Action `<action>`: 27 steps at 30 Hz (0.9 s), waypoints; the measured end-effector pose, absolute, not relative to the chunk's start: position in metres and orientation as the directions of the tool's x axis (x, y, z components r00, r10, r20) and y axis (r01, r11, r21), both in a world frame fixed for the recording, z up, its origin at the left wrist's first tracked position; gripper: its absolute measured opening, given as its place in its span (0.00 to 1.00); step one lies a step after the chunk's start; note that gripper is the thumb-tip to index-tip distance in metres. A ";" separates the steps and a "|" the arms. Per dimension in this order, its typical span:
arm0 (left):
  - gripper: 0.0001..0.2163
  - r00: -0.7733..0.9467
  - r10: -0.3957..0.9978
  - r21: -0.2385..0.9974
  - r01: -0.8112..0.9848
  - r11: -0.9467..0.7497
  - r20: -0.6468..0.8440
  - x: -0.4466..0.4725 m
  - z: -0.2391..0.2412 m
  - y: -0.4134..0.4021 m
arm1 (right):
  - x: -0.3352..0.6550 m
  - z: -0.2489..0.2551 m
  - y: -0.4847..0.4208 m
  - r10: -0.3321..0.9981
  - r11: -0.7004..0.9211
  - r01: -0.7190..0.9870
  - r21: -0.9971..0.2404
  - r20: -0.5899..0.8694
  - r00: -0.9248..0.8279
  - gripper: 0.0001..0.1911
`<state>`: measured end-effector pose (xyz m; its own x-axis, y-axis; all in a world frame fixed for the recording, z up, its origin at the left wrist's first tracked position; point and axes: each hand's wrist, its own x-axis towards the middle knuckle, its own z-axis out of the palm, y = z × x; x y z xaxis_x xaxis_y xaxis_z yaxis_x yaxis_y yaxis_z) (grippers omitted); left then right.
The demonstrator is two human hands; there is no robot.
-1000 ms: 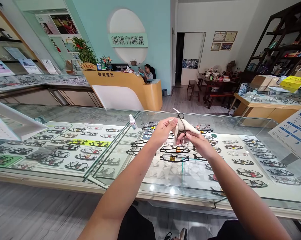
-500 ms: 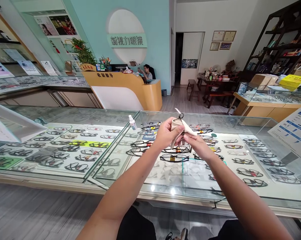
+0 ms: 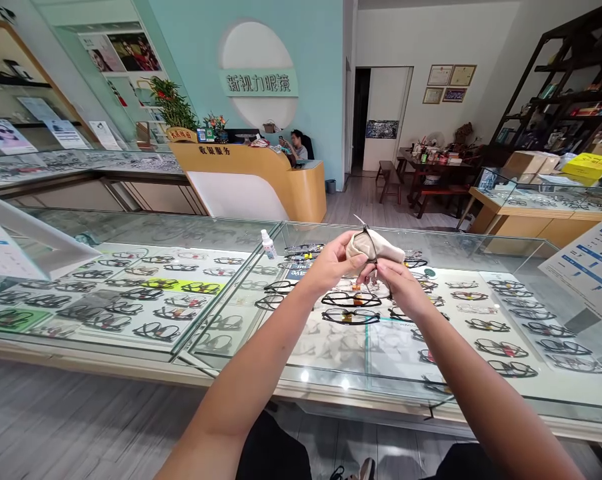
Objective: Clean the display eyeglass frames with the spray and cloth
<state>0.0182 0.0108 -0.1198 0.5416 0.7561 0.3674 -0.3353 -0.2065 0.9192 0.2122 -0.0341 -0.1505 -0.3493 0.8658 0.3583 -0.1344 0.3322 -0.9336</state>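
The long glass-topped display table [image 3: 115, 375] runs across the whole view, its front edge passing beneath both bare forearms and its back edge lying just beyond the hands. A slanting glass seam [image 3: 225, 293] divides the top to the left of the hands, and a small white spray bottle [image 3: 268, 245] stands upright beside its far end, near the left hand [image 3: 335, 259] but apart from it. A white folded sign [image 3: 28, 240] bounds the far left and a white-and-blue printed sign [image 3: 588, 267] the far right, both well away from the hands, with rows of eyeglass frames [image 3: 351, 316] showing through the glass between them.

Both arms reach forward and converge, so the hands meet above the right-hand section. A thin dark eyeglass frame [image 3: 372, 245] is held there, raised off the table, with a soft cream cloth [image 3: 389, 248] wrapped about it (a slim white tag sticks up at the top). The left grip is narrow, thumb pressed against the cloth and fingers curled behind. The right hand [image 3: 397, 279] has its fingertips pinched at the frame's lower end; whether they also catch the cloth cannot be told.
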 end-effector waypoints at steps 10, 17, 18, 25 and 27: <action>0.23 0.337 0.861 0.905 -0.328 -0.271 0.380 0.036 -0.133 0.002 | 0.199 -0.159 -0.036 0.850 0.294 -0.086 -0.952 0.302 -0.432 0.25; 0.24 0.396 0.851 0.912 -0.356 -0.204 0.345 0.029 -0.132 0.015 | 0.207 -0.150 -0.037 0.847 0.349 -0.123 -0.929 0.368 -0.384 0.24; 0.25 0.360 0.864 0.906 -0.363 -0.218 0.352 0.028 -0.132 0.017 | 0.209 -0.149 -0.037 0.855 0.346 -0.123 -0.930 0.366 -0.367 0.24; 0.28 0.285 0.903 0.921 -0.316 -0.230 0.323 0.026 -0.134 0.025 | 0.223 -0.150 -0.028 0.869 0.482 -0.106 -0.870 0.490 -0.064 0.19; 0.29 0.337 0.885 0.932 -0.280 -0.232 0.322 0.027 -0.135 0.023 | 0.225 -0.151 -0.025 0.851 0.523 -0.098 -0.847 0.525 0.010 0.17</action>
